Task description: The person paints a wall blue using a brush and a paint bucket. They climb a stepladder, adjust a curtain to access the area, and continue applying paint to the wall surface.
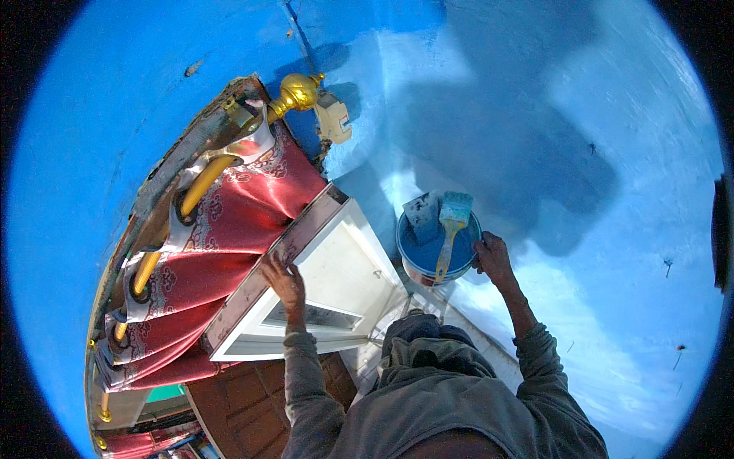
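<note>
My right hand (492, 257) grips the rim of a paint bucket (421, 274) at its right side. Blue paint (418, 246) shows inside it. Across the bucket lies a paintbrush (450, 232), its bristles coated light blue and its yellow handle towards me. Beside the brush, a flat, paint-spattered piece (422, 213), perhaps a scraper blade, leans in the bucket. My left hand (287, 284) holds the top edge of a white panelled door (338, 258), fingers hooked over its bare brownish upper side.
A red patterned curtain (246, 212) hangs on a golden rod (203, 183) with a round finial (299, 92) behind the door. Near the finial, a beige electrical box (334, 119) is on the blue wall (504, 132). Below are a brown door (246, 401) and pale floor tiles (367, 367).
</note>
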Tool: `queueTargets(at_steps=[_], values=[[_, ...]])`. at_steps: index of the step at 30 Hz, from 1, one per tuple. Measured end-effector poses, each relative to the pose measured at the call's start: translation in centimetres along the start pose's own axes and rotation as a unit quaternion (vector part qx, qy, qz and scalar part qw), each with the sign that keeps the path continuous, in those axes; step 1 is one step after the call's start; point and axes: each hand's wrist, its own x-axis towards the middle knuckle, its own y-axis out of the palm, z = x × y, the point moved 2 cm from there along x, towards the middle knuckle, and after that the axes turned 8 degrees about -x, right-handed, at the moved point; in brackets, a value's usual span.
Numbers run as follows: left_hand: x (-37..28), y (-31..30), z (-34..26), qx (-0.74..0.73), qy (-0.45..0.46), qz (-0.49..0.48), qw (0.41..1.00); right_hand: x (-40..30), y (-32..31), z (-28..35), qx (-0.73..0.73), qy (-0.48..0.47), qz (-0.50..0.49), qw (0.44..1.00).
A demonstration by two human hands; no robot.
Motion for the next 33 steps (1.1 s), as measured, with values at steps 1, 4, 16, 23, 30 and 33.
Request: queueTargets(at_steps=[1,4,16,23,30,33], values=[[-1.0,0.7,-1.3,-0.128,-0.086,0.05,0.987,0.0,0.0,-0.1,-0.02,0.001,0.0,1.0],[-3.8,1.7,-9.5,-0.458,-0.088,0.126,0.876,-0.6,-0.7,1.8,-0.001,0.014,0.024,1.0],[-4.6,-0.3,-24.1,-0.667,-0.375,0.343,0.545,-0.7,-0.4,0.6,-0.054,0.002,0.039,0.998],[-5.9,0.5,-24.3,-0.658,-0.394,0.36,0.53,-1.2,-0.3,0.4,-0.102,0.001,0.05,0.994],[-6.0,-1.0,-25.1,-0.687,-0.401,0.349,0.495,-1.5,-0.9,1.6,-0.116,-0.001,0.069,0.991],[-6.3,-0.9,-24.9,-0.7,-0.393,0.335,0.494,-1.1,-0.6,1.6,-0.299,-0.046,0.007,0.953]])
